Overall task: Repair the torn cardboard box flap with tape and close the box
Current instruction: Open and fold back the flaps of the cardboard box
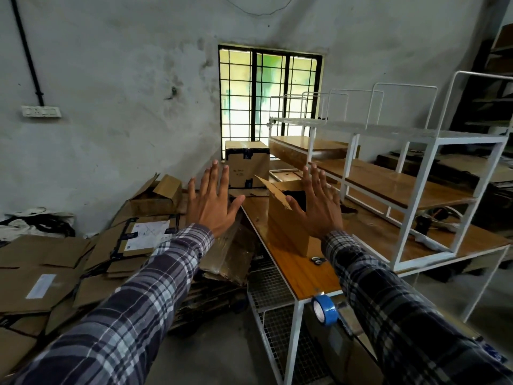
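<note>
Two hands raised, head view. My left hand [212,202] and right hand [319,205] are spread flat, fingers straight, holding nothing, in plaid sleeves. The open brown cardboard box [288,229] with its ragged torn flap [273,191] stands on the orange-brown wooden table top [299,276], partly behind my right hand. The blue tape roll [324,309] sits at the table's near edge, at 6 o'clock from the box. Flattened brown cardboard sheets [55,262] lie at 9 o'clock.
</note>
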Motion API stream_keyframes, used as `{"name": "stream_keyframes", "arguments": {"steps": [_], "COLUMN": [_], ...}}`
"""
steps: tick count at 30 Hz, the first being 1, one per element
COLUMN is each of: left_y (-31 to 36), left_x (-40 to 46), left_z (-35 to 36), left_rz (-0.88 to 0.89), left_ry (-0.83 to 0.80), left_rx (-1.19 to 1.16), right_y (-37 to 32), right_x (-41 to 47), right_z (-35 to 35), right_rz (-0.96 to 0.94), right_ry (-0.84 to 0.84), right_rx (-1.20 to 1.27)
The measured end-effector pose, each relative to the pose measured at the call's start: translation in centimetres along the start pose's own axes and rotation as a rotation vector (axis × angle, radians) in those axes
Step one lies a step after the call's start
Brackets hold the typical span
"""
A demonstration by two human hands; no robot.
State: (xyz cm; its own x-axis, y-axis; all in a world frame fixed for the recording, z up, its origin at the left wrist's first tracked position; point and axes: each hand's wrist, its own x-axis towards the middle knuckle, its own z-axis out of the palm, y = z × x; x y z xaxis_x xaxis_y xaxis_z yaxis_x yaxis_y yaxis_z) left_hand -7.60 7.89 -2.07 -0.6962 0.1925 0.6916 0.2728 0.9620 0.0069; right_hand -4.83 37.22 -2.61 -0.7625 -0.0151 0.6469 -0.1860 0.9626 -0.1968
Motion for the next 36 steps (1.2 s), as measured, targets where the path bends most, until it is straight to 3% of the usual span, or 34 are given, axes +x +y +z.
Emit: {"name": "stream_keyframes", "arguments": {"steps": [21,36], "left_y": [-2.6,1.8], "left_x": [19.7,28.1], "left_z": [20.4,35.6], "left_rz": [0.149,0.243], "left_ry": [-0.042,-0.152], "left_rx": [-0.116,-0.138], "right_y": [8.8,22.5], "right_x": [15.8,22.0], "right_z": [13.0,22.1], "right_rz": [0.156,0.284], "right_ry": [0.017,-0.069], "right_rx": [-0.101,-0.118]}}
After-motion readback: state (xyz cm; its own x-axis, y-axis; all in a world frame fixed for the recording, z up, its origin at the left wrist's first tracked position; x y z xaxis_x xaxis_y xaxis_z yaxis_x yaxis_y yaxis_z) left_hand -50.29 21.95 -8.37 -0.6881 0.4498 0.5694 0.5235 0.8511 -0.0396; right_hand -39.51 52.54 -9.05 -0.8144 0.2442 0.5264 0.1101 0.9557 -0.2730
